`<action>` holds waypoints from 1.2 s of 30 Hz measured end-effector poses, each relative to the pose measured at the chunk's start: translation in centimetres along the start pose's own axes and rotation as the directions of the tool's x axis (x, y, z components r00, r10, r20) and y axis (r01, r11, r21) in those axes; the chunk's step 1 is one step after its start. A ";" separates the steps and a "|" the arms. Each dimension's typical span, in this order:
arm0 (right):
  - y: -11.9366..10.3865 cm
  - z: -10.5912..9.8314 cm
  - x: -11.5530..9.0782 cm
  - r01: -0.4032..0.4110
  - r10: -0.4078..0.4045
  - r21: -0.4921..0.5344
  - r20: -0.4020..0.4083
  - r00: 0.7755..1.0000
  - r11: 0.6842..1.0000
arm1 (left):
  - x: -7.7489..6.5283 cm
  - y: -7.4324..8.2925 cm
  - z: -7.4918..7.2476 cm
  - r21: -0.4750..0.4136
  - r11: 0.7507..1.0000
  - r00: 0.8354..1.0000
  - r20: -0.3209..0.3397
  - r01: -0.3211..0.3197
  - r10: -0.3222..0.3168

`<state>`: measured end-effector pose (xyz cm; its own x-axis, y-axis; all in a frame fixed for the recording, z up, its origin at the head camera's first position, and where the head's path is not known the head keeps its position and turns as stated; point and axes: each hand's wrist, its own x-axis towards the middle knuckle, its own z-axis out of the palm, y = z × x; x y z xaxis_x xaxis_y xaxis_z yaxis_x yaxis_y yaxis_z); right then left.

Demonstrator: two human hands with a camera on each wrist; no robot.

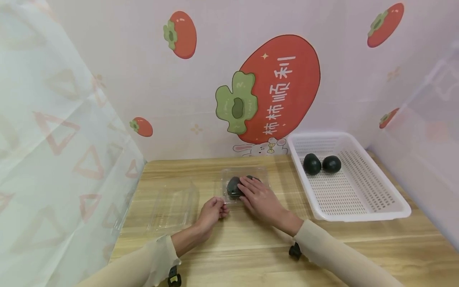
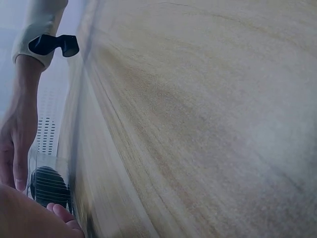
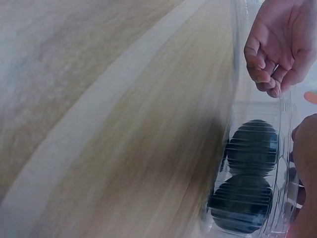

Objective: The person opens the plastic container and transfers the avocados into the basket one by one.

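Got a clear box (image 1: pixel 242 171) a bit below the middle of the head view, flat on the desk (image 1: pixel 244 259). Lying with its long axis pretty much left to right across the frame, one short end toward the left edge, the other toward the right. Can see two dark fruits (image 1: pixel 234 186) inside, lined up along that same length. Turned up-and-down in the right wrist view, down at the lower right, leaning a touch. Squeezed into the lower left corner in the left wrist view.

Pinched at its lower-left corner by the left hand (image 1: pixel 209 215), thumb and fingertips together on the rim. Covered from above by the right hand (image 1: pixel 261 201), reaching in from the lower right with fingers stretched out, not wrapped around anything. Can't tell how hard it's being pressed, tbh.

Also got an open clear tray (image 1: pixel 192 203) left of the box, at the lower left of the frame. Over on the right, a white basket (image 1: pixel 358 217), slanting lengthwise toward the lower right, plus two more fruits (image 1: pixel 312 164) side by side near its upper left.
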<state>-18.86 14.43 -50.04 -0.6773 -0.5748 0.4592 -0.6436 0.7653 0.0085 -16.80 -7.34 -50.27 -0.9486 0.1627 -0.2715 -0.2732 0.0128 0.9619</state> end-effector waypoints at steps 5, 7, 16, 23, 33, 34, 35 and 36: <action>-0.1 -0.1 -0.1 0.005 -0.005 -0.004 0.009 1.000 1.000 | -0.3 -0.1 -0.2 0.001 1.000 1.000 -0.002 0.008 -0.008; -0.1 -0.2 -0.1 0.009 -0.008 -0.010 0.015 1.000 1.000 | -0.4 -0.1 -0.3 0.005 1.000 1.000 -0.010 0.005 -0.005; -0.2 -1.1 0.3 0.025 -0.025 -0.003 0.050 0.998 1.000 | -0.4 -0.2 -0.1 0.006 0.999 0.997 -0.059 -0.050 0.050; 0.0 -1.9 0.8 0.005 -0.009 0.034 0.109 0.994 0.999 | -0.4 -0.2 0.0 0.135 0.980 0.986 -0.062 -0.147 0.156; 0.8 -3.2 2.0 -0.023 0.007 0.122 0.126 0.992 0.992 | 0.0 -0.5 0.2 0.340 0.913 0.974 0.043 -0.223 0.222; 0.8 -3.3 2.0 -0.019 0.004 0.122 0.125 0.992 0.992 | 0.1 -0.4 0.3 0.368 0.900 0.972 0.054 -0.234 0.230; 0.9 -3.4 2.1 -0.015 0.000 0.123 0.123 0.992 0.992 | 0.1 -0.4 0.3 0.396 0.886 0.970 0.066 -0.242 0.236; 1.0 -3.6 2.2 -0.011 -0.004 0.122 0.120 0.993 0.992 | 0.1 -0.3 0.4 0.416 0.875 0.968 0.076 -0.248 0.239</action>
<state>-19.71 14.95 -45.87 -0.7128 -0.6081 0.3495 -0.6747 0.7306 -0.1049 -16.76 -6.94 -50.63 -0.9715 0.2352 -0.0307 0.0632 0.3813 0.9223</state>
